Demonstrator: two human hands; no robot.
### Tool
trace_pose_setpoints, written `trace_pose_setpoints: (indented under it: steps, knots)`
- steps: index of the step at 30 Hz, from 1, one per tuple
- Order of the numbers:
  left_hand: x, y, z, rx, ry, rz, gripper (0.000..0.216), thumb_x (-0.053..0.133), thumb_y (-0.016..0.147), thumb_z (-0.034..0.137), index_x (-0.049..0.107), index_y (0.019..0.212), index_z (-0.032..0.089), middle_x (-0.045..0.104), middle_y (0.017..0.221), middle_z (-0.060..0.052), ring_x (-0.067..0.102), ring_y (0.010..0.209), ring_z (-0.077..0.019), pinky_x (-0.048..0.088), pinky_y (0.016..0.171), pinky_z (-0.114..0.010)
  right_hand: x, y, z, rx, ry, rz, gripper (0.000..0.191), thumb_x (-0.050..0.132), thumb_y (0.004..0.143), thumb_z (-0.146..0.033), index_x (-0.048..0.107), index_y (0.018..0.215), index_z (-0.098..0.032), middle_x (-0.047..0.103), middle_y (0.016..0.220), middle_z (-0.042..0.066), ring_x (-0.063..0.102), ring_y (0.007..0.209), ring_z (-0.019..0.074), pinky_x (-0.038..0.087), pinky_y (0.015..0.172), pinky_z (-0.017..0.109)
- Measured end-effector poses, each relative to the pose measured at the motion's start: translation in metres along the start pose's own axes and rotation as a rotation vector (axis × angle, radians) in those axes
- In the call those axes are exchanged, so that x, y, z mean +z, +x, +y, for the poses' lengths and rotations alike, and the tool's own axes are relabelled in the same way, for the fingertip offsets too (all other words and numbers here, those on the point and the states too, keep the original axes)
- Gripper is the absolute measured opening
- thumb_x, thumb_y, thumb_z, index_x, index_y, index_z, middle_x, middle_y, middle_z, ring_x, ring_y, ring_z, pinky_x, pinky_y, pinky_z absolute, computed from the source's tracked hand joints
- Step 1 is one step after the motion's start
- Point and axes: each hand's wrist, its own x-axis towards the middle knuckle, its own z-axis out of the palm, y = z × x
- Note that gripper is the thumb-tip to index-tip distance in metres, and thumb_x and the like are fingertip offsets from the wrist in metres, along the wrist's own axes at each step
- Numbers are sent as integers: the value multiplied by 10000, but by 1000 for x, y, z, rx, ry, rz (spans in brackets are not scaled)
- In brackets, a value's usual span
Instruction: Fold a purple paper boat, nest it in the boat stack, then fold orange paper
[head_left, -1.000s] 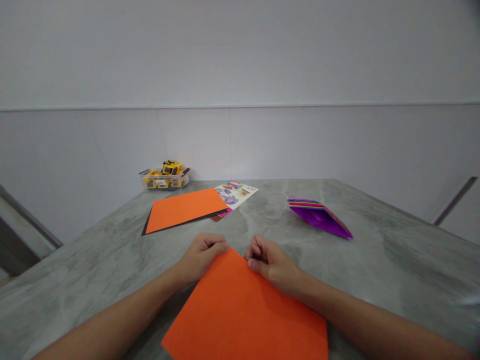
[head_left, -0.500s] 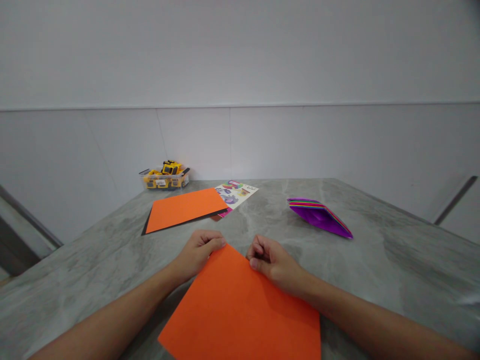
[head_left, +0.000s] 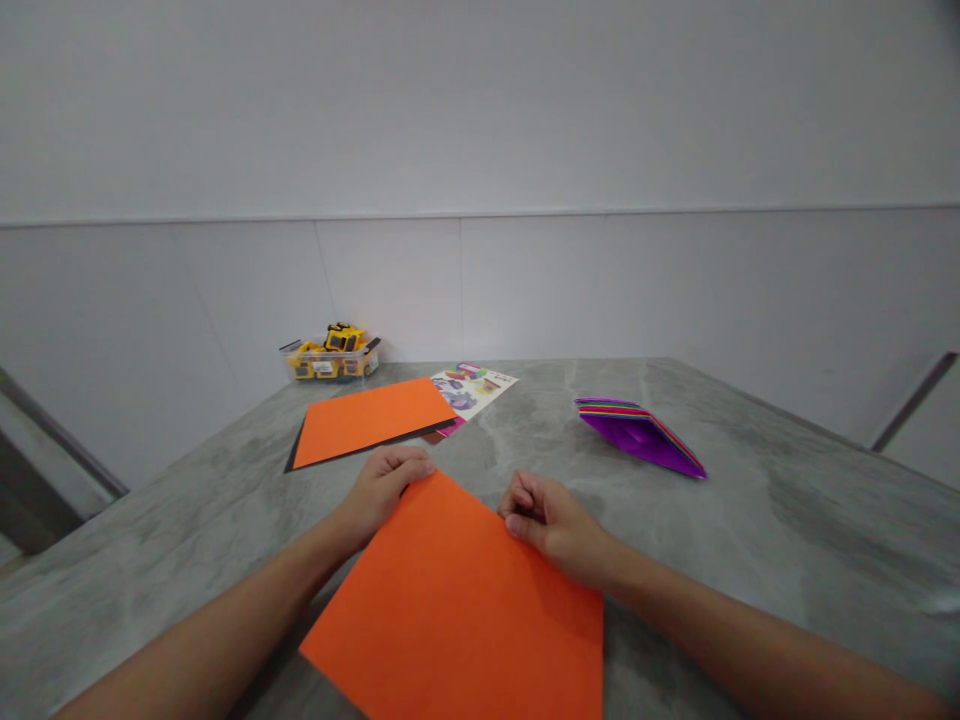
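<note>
An orange paper sheet (head_left: 457,600) lies flat on the grey marble table (head_left: 787,520) right in front of me. My left hand (head_left: 379,490) grips its far left corner, fingers curled over the edge. My right hand (head_left: 551,520) pinches the sheet's far right edge, fingers closed. Both forearms reach in from the bottom of the view.
A second orange sheet on a black one (head_left: 367,418) lies further back left. Beside it is a printed colour leaflet (head_left: 471,386). A clear tub with a yellow toy truck (head_left: 331,356) stands against the wall. A folded purple striped paper shape (head_left: 637,432) rests at right.
The near orange sheet has turned and slid left and away from me; my left hand moved with its corner, my right hand stayed on the edge.
</note>
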Motion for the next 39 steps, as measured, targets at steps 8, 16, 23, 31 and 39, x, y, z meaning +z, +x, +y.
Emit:
trace_pose_setpoints:
  steps: [8,16,23,31,39]
  knots:
    - [-10,4,0,39,-8,35,348,567,690,368,356,483,184,297,488,66,250,438,-61,179,418,-216,0,-1,0,-6,-14,8,295,575,676,-218,280,676,-222,426,665,-46,349,608,107,267,558,247]
    - [-20,9,2,33,-44,93,367,588,668,367,342,465,185,294,481,67,248,422,-56,185,411,-215,-5,0,1,-11,-31,37,303,570,673,-202,267,668,-222,423,656,-46,344,609,106,258,553,248]
    - [-30,14,-1,20,-78,119,348,600,616,393,367,459,188,291,455,68,255,402,-57,180,399,-216,-5,1,6,3,26,35,342,608,674,-235,266,682,-220,438,655,-49,351,607,101,265,551,239]
    - [-34,13,3,-1,-97,141,351,619,593,392,372,457,184,299,457,67,268,403,-57,199,399,-211,-5,0,3,13,50,41,343,608,661,-231,265,674,-221,444,645,-54,347,596,98,253,548,241]
    - [-39,13,5,-22,-111,165,351,621,591,396,358,474,194,312,456,72,278,390,-60,212,388,-214,-5,-1,0,3,40,64,356,613,660,-239,257,667,-226,444,644,-51,352,591,102,251,540,245]
